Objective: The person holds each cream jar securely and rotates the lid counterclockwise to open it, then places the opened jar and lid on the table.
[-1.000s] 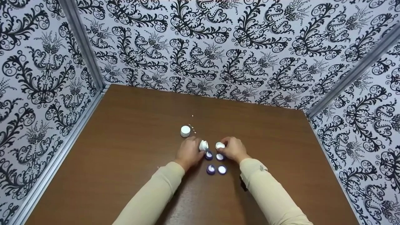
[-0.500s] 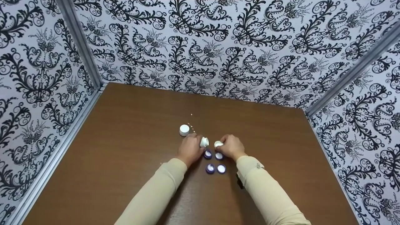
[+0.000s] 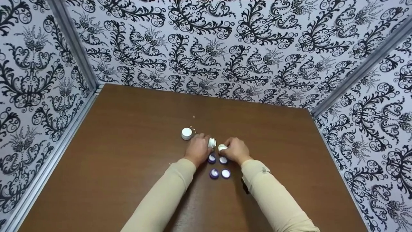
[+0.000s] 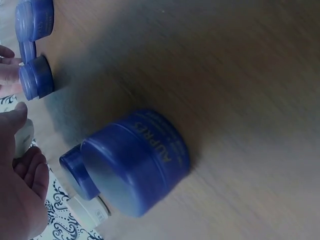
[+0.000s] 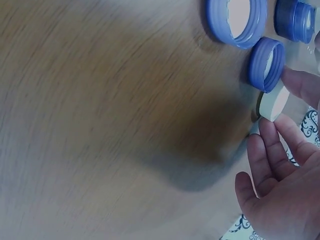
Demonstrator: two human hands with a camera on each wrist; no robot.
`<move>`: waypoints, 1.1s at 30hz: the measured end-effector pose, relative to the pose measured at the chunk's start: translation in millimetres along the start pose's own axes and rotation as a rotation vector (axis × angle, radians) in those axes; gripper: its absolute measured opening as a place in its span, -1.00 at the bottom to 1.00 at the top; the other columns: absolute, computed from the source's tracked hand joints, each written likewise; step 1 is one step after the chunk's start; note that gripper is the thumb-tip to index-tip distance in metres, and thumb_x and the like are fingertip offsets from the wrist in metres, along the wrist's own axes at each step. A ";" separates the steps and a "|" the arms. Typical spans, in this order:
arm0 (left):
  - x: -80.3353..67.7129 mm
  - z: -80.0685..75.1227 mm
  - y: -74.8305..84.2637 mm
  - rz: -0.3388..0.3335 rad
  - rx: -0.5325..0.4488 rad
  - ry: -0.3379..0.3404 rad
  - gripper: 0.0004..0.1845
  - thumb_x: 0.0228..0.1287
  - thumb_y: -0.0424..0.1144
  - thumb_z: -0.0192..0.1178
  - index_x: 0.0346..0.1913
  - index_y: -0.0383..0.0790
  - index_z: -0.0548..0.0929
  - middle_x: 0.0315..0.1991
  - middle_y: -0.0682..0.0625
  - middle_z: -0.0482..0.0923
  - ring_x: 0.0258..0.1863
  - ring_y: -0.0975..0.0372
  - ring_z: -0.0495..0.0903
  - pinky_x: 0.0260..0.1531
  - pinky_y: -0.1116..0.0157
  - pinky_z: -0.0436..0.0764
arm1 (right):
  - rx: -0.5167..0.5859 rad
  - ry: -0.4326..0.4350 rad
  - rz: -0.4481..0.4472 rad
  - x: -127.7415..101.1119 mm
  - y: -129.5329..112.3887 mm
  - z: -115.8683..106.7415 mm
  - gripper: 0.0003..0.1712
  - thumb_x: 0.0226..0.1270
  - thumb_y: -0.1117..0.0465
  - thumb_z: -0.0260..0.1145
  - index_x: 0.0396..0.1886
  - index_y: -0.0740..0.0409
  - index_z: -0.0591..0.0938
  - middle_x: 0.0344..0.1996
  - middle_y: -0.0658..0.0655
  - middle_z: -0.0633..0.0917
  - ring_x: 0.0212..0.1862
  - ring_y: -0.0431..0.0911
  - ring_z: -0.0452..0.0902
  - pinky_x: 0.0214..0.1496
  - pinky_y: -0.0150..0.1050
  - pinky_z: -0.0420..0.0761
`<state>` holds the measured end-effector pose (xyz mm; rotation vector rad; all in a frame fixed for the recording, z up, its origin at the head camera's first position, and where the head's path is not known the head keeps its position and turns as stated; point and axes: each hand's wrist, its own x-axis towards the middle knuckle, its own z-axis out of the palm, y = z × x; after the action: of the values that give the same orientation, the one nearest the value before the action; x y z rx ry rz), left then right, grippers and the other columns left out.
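Observation:
My left hand (image 3: pixel 198 148) grips a small white jar (image 3: pixel 212 142), tilted with its open mouth toward the right. Just across from it, my right hand (image 3: pixel 236 149) holds a white lid (image 3: pixel 222 147) by its edge, inner side up; the right wrist view shows my fingertips at that lid (image 5: pixel 275 102). Nearer me stand two open blue jars, one small (image 3: pixel 211 158) and one larger (image 3: pixel 214 174), the latter reading AUPRES in the left wrist view. To their right lie two upturned blue lids, one small (image 3: pixel 223 160) and one larger (image 3: pixel 226 173).
Beyond my left hand stands a second white jar (image 3: pixel 186 133) with a flat white top. Tiny white bits (image 3: pixel 193 117) lie scattered beside and behind it. The brown wooden table (image 3: pixel 145 116) is bounded by patterned walls (image 3: pixel 206 48) at the back and sides.
My left hand has brought the white jar closer to the white lid, turning its mouth further right. My right hand keeps its hold on the lid. The head view has shifted slightly.

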<state>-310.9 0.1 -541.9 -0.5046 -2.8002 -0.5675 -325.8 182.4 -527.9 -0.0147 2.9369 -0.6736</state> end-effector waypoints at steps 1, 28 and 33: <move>1.2 1.3 0.0 -0.001 0.001 -0.005 -0.57 0.12 -0.14 0.45 -0.03 -0.34 0.67 -0.12 -0.16 0.60 -0.10 0.00 0.59 -0.02 0.12 0.56 | -0.001 -0.001 -0.003 -0.2 0.1 -0.2 -0.67 -0.05 0.03 0.55 -0.32 0.08 0.71 -0.38 0.00 0.66 -0.27 -0.02 0.57 -0.17 -0.05 0.55; 9.6 17.3 -10.0 -0.054 -0.022 -0.048 -0.57 0.10 -0.11 0.46 -0.08 -0.35 0.68 -0.20 -0.19 0.55 -0.10 -0.07 0.57 -0.02 0.07 0.54 | -0.012 -0.004 0.021 3.9 2.2 4.2 -0.67 -0.06 0.02 0.58 -0.33 0.04 0.70 -0.38 0.00 0.66 -0.27 -0.02 0.56 -0.18 -0.07 0.54; 9.6 16.5 -10.9 -0.088 -0.023 -0.091 -0.51 0.12 0.01 0.44 -0.07 -0.34 0.69 -0.12 -0.18 0.54 -0.03 -0.06 0.56 0.04 0.06 0.53 | -0.017 0.010 0.008 2.5 1.7 2.8 -0.68 -0.07 0.02 0.57 -0.36 0.05 0.70 -0.40 0.00 0.66 -0.26 0.00 0.57 -0.17 -0.04 0.54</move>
<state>-326.5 0.2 -557.4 -0.4231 -2.9172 -0.6108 -327.9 182.6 -531.4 -0.0015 2.9509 -0.6488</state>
